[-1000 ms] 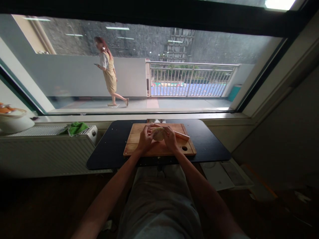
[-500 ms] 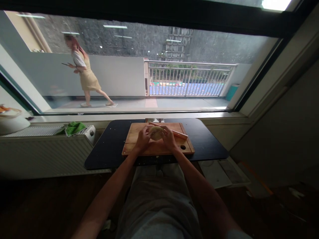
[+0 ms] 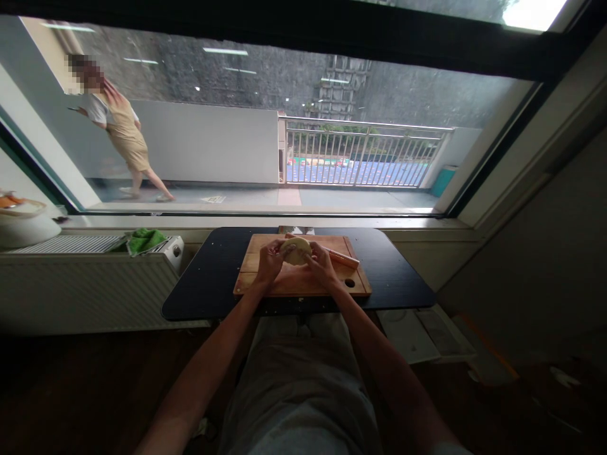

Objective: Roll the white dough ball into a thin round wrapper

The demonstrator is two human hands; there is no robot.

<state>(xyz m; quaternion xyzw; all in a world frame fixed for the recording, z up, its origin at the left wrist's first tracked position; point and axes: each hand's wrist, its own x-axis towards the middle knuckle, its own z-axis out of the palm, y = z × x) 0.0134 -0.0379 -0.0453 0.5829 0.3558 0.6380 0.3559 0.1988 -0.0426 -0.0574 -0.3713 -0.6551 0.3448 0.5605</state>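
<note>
A round, flat, pale disc that looks like dough (image 3: 298, 251) is held up over a wooden cutting board (image 3: 251, 281). My left hand (image 3: 270, 260) grips its left edge, thumb on the near face. On the other side my right hand (image 3: 323, 262) pinches the right edge. Behind my right hand lies a smooth wooden rolling pin (image 3: 344, 258), slanting across the board and partly covered by my fingers. Near the board's right front corner there is a round hole.
The board rests on a dark folding table (image 3: 199, 278) against the window. A white radiator (image 3: 85, 291) with a green cloth (image 3: 145, 241) stands at the left, beside a white pot (image 3: 23, 224). Outside the glass, a person (image 3: 126, 133) walks along a balcony.
The dough disc has tipped up, showing more of its smooth face to me, and my fingers have shifted on its edges. Outside, the person has moved left.
</note>
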